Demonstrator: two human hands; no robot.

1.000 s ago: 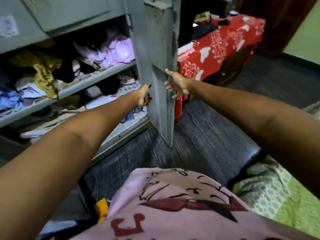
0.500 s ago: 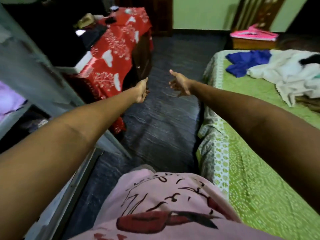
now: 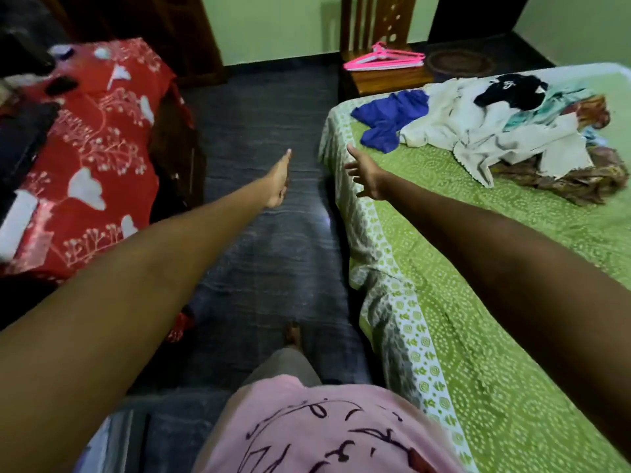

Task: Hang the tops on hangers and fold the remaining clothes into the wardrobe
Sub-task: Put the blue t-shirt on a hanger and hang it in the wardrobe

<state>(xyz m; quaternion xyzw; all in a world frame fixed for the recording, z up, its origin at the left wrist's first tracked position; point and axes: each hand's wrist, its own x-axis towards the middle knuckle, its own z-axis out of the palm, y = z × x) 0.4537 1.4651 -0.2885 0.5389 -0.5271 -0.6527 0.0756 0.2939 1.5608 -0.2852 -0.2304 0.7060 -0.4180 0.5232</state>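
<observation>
Dark flooring (image 3: 259, 254) forms an open aisle up the centre of the frame, bounded on the right by the bed (image 3: 478, 336) edge with its green patterned sheet and on the left by furniture under a red floral cloth (image 3: 102, 158). Both arms extend forward over this aisle: left hand (image 3: 278, 180) edge-on, fingers straight, holding nothing; right hand (image 3: 367, 174) spread loosely above the bed's edge, also empty. Heaped clothes (image 3: 495, 131) lie on the bed at upper right. Beyond, pink hangers (image 3: 386, 59) rest on a wooden chair (image 3: 382, 76) at the far wall.
</observation>
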